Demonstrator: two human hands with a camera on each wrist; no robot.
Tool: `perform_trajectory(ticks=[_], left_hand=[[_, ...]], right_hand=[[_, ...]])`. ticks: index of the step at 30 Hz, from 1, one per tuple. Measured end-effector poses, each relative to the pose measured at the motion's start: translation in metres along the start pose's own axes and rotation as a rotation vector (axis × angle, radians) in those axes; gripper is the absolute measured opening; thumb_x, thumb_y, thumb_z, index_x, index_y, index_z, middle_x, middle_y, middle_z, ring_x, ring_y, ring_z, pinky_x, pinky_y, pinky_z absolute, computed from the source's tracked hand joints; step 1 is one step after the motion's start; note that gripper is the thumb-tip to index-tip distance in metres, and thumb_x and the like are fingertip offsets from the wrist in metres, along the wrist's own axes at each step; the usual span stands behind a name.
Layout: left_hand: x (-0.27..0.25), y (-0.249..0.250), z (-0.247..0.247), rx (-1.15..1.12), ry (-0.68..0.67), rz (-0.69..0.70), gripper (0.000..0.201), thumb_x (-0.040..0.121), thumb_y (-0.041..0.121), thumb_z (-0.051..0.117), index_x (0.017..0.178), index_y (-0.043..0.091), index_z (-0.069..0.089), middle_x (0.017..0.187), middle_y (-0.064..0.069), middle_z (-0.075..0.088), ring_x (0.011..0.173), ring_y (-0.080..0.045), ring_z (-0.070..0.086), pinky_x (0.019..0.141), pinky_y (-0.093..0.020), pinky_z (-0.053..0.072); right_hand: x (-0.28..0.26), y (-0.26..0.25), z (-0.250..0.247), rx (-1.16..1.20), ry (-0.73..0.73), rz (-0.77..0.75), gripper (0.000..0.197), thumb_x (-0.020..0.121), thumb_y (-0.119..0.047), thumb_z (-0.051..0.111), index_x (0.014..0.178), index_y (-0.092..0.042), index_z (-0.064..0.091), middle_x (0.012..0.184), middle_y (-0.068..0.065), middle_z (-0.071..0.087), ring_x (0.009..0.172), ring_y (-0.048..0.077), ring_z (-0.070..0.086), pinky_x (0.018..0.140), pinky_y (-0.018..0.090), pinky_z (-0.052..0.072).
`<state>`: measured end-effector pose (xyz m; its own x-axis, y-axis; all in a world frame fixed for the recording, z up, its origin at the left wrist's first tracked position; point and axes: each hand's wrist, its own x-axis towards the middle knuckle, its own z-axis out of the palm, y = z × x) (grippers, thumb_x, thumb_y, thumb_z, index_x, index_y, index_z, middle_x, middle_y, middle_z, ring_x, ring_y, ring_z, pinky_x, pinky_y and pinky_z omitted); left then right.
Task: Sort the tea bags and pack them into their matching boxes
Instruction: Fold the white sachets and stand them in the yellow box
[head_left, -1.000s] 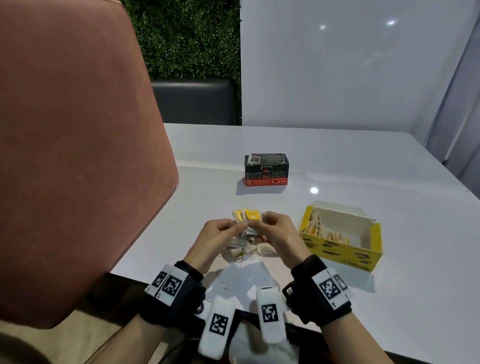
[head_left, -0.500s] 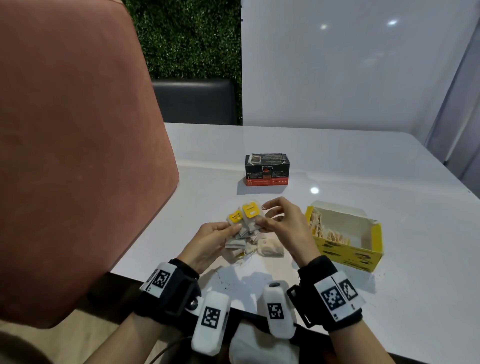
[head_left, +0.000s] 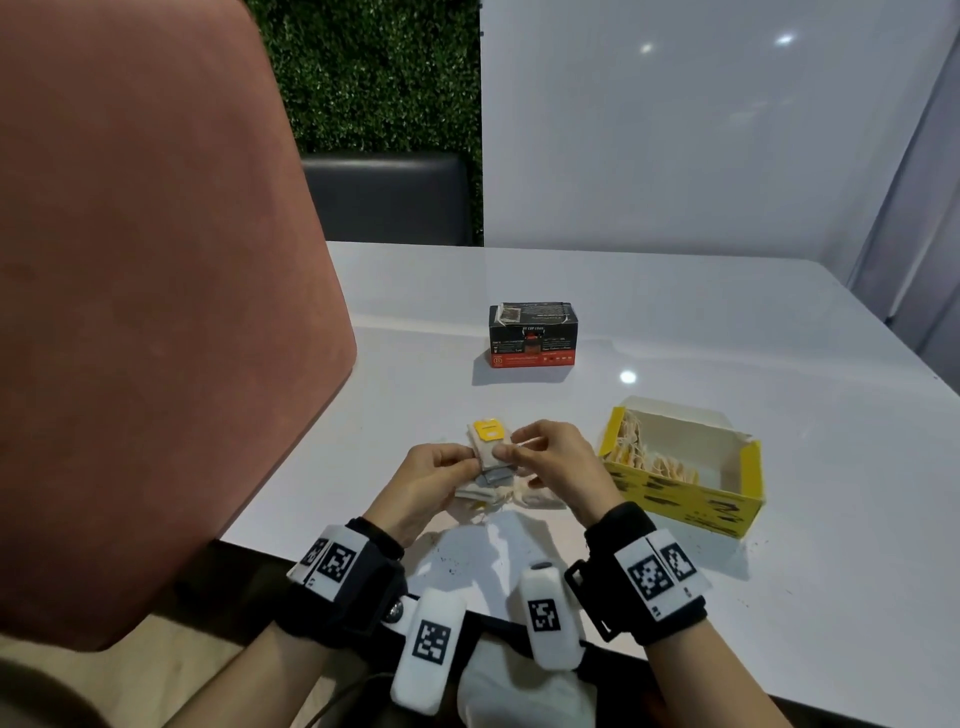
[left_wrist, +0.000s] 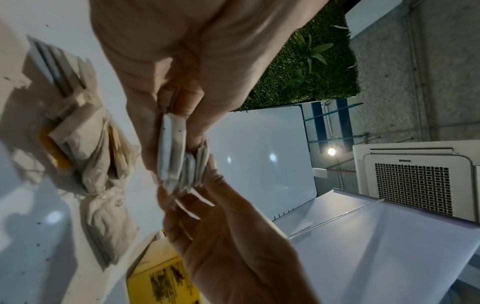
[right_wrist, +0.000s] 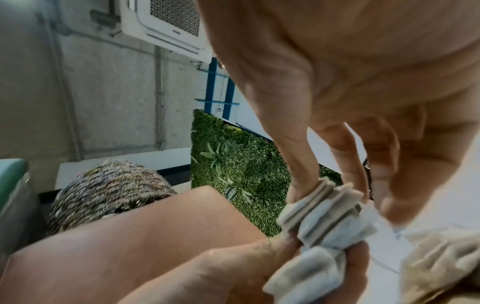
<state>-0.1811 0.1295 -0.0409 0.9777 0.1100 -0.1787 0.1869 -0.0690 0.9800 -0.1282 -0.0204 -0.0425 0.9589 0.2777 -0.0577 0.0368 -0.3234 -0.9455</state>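
Note:
Both hands hold one small stack of yellow-tagged tea bags just above the table. My left hand grips the stack's lower end, seen edge-on in the left wrist view. My right hand pinches the stack's right side between thumb and forefinger. Under the hands a loose pile of tea bags lies on the table. To the right stands the open yellow box, with tea bags standing along its left end. A shut black and red box sits farther back.
The white table reaches to a white wall panel at the back. A large pink chair back fills the left side. A dark chair stands behind the table's far edge. Tea crumbs speckle the table by the yellow box.
Half a second ago the yellow tags were fanned apart; now they sit squared into one stack. The right hand's fingers have closed in on the stack's side. Both hands stay in place.

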Motion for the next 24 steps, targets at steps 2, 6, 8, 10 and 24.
perform_trajectory(ticks=[2, 6, 8, 10, 24], left_hand=[[0.0, 0.0, 0.001, 0.007, 0.033, 0.03, 0.013, 0.09, 0.0, 0.053, 0.096, -0.001, 0.065, 0.092, -0.018, 0.067, 0.083, -0.024, 0.065, 0.078, -0.03, 0.052], [0.0, 0.0, 0.003, 0.038, 0.074, 0.07, 0.012, 0.089, 0.003, 0.057, 0.096, 0.001, 0.066, 0.096, -0.021, 0.068, 0.092, -0.03, 0.065, 0.089, -0.042, 0.05], [0.0, -0.001, 0.004, 0.054, 0.091, 0.08, 0.012, 0.089, 0.003, 0.057, 0.092, 0.006, 0.067, 0.094, -0.018, 0.068, 0.092, -0.031, 0.066, 0.089, -0.042, 0.051], [-0.001, -0.001, 0.005, 0.064, 0.088, 0.086, 0.014, 0.09, 0.004, 0.055, 0.093, 0.011, 0.067, 0.098, -0.017, 0.068, 0.095, -0.031, 0.066, 0.088, -0.042, 0.052], [-0.006, 0.002, 0.006, -0.237, 0.067, -0.058, 0.056, 0.09, -0.007, 0.048, 0.14, 0.005, 0.027, 0.103, -0.014, 0.066, 0.081, -0.019, 0.068, 0.065, -0.026, 0.056]], right_hand=[[-0.001, 0.002, 0.002, 0.087, -0.034, 0.057, 0.035, 0.082, -0.023, 0.071, 0.103, 0.002, 0.063, 0.087, 0.015, 0.068, 0.066, 0.016, 0.061, 0.054, 0.021, 0.049], [-0.003, 0.003, 0.002, 0.185, -0.039, 0.093, 0.029, 0.084, -0.022, 0.068, 0.094, 0.005, 0.066, 0.075, 0.012, 0.064, 0.058, 0.014, 0.057, 0.048, 0.016, 0.046], [-0.005, 0.003, 0.002, 0.234, -0.077, 0.132, 0.03, 0.085, -0.024, 0.066, 0.097, 0.004, 0.065, 0.078, 0.011, 0.062, 0.059, 0.012, 0.056, 0.05, 0.017, 0.045], [-0.007, 0.003, 0.002, 0.308, -0.121, 0.179, 0.032, 0.086, -0.025, 0.065, 0.102, 0.002, 0.064, 0.085, 0.01, 0.064, 0.065, 0.013, 0.059, 0.053, 0.018, 0.047], [-0.003, -0.003, 0.013, 0.376, -0.022, 0.088, 0.021, 0.083, -0.017, 0.069, 0.087, -0.003, 0.056, 0.07, 0.008, 0.062, 0.046, 0.01, 0.056, 0.048, 0.02, 0.049]])
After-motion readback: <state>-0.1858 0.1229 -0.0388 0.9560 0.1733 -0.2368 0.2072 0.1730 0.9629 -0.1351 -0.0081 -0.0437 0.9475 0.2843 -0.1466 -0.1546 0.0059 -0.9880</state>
